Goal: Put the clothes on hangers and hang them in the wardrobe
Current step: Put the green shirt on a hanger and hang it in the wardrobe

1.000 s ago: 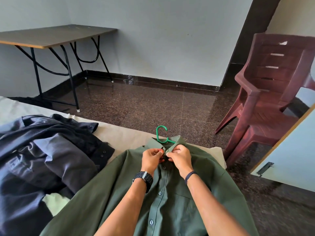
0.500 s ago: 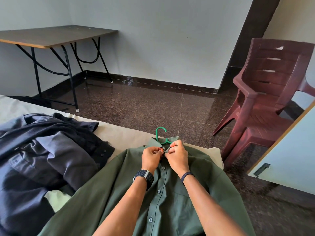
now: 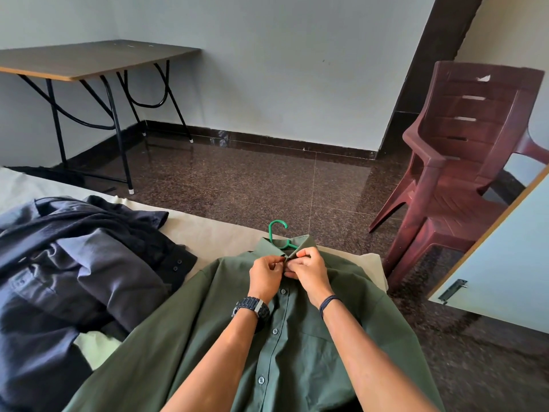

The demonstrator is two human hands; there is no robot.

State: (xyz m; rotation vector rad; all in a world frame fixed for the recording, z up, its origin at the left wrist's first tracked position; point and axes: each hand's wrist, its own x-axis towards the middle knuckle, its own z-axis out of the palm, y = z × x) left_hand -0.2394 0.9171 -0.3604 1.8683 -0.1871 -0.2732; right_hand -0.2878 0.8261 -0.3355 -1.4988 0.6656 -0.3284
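Note:
A dark green shirt point(image 3: 190, 337) lies front up on the bed, buttoned down its placket. A green plastic hanger point(image 3: 277, 233) is inside it; only the hook sticks out past the collar. My left hand point(image 3: 266, 273) and my right hand point(image 3: 307, 270) meet at the top of the placket just under the collar, each pinching the shirt's fabric at the top button. A heap of dark navy and black clothes point(image 3: 74, 272) lies on the bed to the left.
The bed's pale sheet point(image 3: 214, 236) ends just beyond the collar, with dark stone floor past it. A maroon plastic chair point(image 3: 457, 173) stands at the right. A wardrobe door point(image 3: 505, 257) with a metal latch juts in at the right. A folding table point(image 3: 89, 59) stands far left.
Both hands have stayed at the collar, fingers shifting slightly at the top button. The view has drifted a little; the shirt and hanger have not moved.

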